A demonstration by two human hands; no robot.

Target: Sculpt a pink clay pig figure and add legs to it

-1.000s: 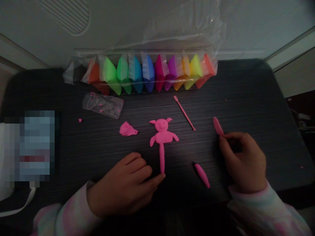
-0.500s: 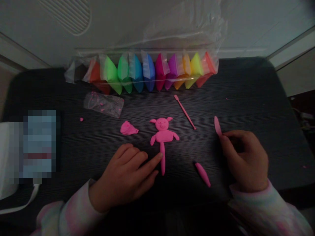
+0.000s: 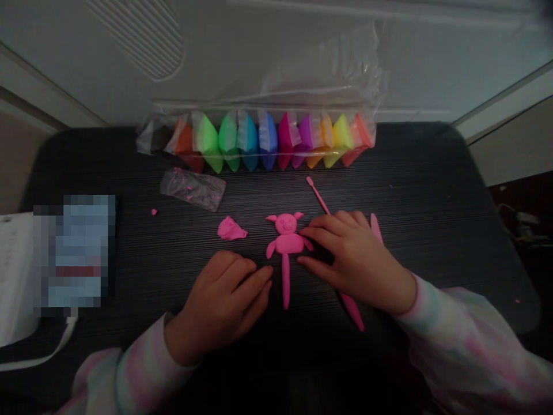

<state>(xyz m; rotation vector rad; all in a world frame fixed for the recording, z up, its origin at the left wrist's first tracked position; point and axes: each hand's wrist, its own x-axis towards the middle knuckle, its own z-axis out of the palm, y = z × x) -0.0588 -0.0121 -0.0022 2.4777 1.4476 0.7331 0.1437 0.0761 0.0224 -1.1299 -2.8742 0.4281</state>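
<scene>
A pink clay pig figure lies flat on the dark table, with one long clay leg below its body. My left hand rests palm down just left of that leg, fingers loosely stretched and holding nothing. My right hand lies open beside the pig's right side, fingertips touching its arm. A flat pink piece pokes out behind this hand; whether the hand holds it is unclear. A pink clay roll lies partly under the right wrist.
A thin pink stick tool lies above my right hand. A pink clay lump and an emptied clear packet sit to the left. A bag of coloured clay packets lines the far edge. A blurred box stands at left.
My right hand has moved left from the table's right side to the pig, its fingers now spread. My left hand drew its index finger back from the leg. The view shifted slightly.
</scene>
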